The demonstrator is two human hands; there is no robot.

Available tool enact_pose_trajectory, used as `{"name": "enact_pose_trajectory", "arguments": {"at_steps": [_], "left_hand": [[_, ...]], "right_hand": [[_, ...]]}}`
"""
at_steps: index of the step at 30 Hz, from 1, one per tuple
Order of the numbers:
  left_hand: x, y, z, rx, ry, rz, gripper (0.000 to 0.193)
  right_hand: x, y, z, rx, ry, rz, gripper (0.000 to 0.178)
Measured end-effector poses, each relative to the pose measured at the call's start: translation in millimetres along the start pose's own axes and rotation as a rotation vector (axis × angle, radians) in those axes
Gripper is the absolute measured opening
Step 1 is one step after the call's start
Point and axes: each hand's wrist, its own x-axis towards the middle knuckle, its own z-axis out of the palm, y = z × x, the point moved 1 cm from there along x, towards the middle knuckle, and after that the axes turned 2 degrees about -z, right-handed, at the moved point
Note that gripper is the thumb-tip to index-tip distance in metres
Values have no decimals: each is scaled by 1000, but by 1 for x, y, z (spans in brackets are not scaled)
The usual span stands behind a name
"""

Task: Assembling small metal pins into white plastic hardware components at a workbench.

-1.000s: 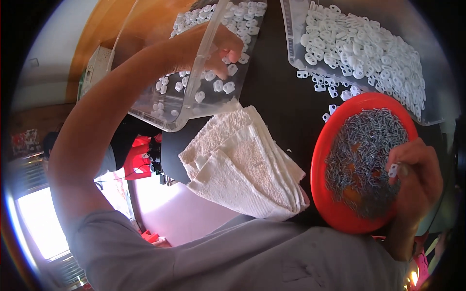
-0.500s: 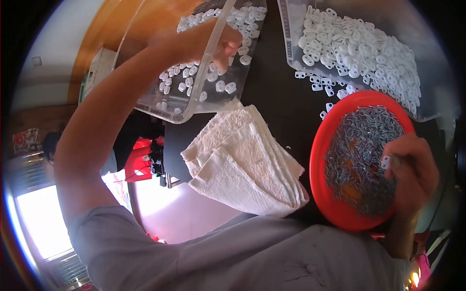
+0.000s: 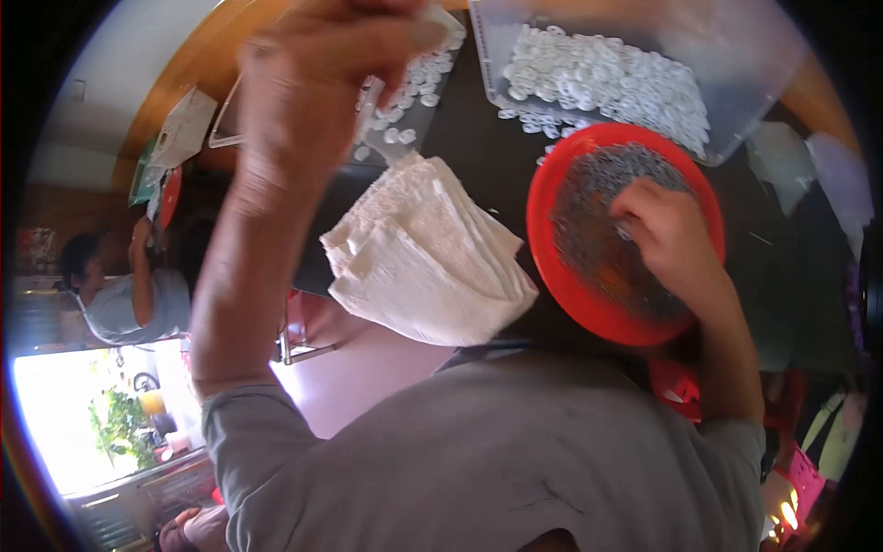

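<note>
My left hand (image 3: 345, 46) is raised close to the camera at the top, in front of the left clear plastic bin (image 3: 223, 115). Motion smears its fingers, so whatever they hold cannot be made out. Small white plastic pieces (image 3: 418, 92) lie in that bin. On the right, my right hand (image 3: 664, 221) reaches into a red oval basin (image 3: 544, 253) of small grey metal nails or screws (image 3: 589, 198). Its fingers are pinched together over the metal pieces; something small and pale shows at the fingertips, too blurred to name.
A folded cream towel (image 3: 428, 267) lies between the bins and my body. At the back right, another clear bin (image 3: 492, 69) holds many white pieces, with loose ones beside it on the dark table (image 3: 469, 138). Another person (image 3: 143, 299) is at the far left.
My left hand has come up out of the left bin toward the camera. My right hand, which held a small white piece at the basin's right side, has moved inward over the metal pieces.
</note>
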Motion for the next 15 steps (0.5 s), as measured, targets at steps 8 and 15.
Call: {"name": "enact_pose_trajectory", "arguments": {"at_steps": [8, 15], "left_hand": [[-44, -46, 113, -459, 1, -154, 13], [-55, -49, 149, -439, 12, -86, 14]], "right_hand": [[6, -28, -25, 205, 310, -21, 12], [2, -37, -37, 452, 342, 39, 16]]}}
